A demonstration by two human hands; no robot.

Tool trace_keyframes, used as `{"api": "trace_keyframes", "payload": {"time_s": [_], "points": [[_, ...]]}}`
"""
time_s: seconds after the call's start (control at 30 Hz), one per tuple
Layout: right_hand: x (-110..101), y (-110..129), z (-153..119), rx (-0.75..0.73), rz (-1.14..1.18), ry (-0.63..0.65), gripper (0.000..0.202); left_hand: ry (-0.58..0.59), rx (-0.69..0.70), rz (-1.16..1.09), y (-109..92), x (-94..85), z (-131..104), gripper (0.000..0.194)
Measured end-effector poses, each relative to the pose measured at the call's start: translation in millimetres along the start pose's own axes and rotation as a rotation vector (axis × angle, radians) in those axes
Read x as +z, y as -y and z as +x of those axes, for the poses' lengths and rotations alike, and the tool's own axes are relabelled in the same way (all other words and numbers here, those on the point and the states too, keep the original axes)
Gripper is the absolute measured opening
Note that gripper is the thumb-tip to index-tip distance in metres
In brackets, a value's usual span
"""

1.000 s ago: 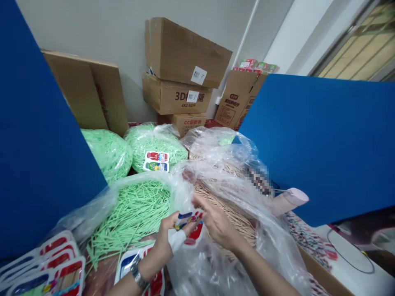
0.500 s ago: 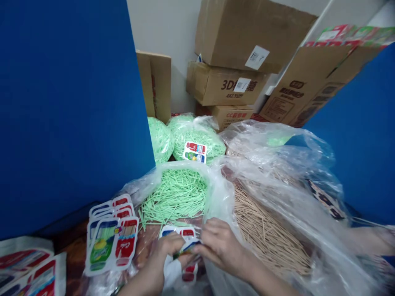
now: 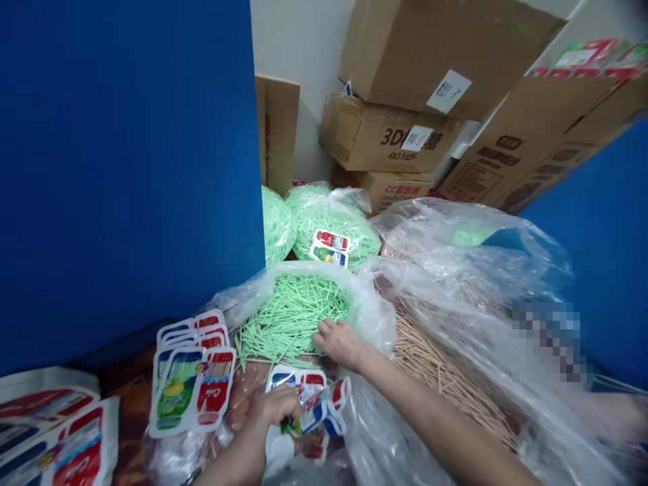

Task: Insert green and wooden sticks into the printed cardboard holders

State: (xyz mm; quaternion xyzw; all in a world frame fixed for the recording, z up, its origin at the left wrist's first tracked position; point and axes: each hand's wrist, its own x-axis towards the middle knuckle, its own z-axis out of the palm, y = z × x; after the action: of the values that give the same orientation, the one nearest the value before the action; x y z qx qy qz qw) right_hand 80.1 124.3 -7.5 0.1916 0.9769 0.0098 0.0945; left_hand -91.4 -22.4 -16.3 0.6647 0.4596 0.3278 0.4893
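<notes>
My left hand is closed around a small printed pouch with bottle pictures, its top spread apart. My right hand reaches to the front right edge of a heap of thin green candy sticks in an opened clear plastic bag. Its fingers are slightly apart and rest on the sticks; the fingertips are partly hidden. Under and behind the pouch lie other red and blue pouches. To the left a stack of green and red bottle-shaped pouches lies fanned out, showing sticks through their windows.
Right of the green heap, brown sticks lie in another open plastic bag. Full bags of green sticks stand behind, one with a pouch on it. Cardboard boxes rise at the back. A blue panel borders the left.
My right hand has left the pouch and moved up to the green sticks. The pouch stays in my left hand, its top now spread. The view has shifted slightly left.
</notes>
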Motion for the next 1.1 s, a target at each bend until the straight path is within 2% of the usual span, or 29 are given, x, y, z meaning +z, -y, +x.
{"api": "trace_keyframes", "payload": {"time_s": [0.27,0.43,0.53,0.73,0.83,0.9,0.97,1.1], "points": [[8.7,0.0,9.5,-0.118,-0.084,-0.030,0.012,-0.012,-0.032,0.026,-4.0,16.1,-1.5,0.051],[20.6,2.8,14.8,-0.099,-0.049,-0.055,0.015,-0.019,-0.102,0.116,-3.3,20.2,-3.5,0.050],[26.1,2.5,15.1,-0.055,0.018,-0.072,0.017,-0.020,-0.121,0.144,-3.7,16.6,-10.8,0.049],[20.0,-6.2,5.7,0.045,0.311,-0.123,0.013,-0.148,-0.011,0.109,2.2,12.1,-14.3,0.049],[11.2,-9.0,1.4,0.150,0.551,-0.222,0.012,-0.158,0.008,0.109,3.0,14.0,-9.3,0.053],[4.3,-9.2,1.4,0.238,0.738,-0.326,0.018,-0.180,0.022,0.116,-1.3,15.5,-9.9,0.048],[-4.7,-8.7,3.5,0.325,0.927,-0.448,0.028,-0.262,0.010,0.125,-9.7,16.3,-14.0,0.039],[-35.0,-5.9,5.9,0.445,1.251,-0.676,0.042,-0.428,-0.126,0.108,-29.7,14.4,-21.6,0.026]]}}
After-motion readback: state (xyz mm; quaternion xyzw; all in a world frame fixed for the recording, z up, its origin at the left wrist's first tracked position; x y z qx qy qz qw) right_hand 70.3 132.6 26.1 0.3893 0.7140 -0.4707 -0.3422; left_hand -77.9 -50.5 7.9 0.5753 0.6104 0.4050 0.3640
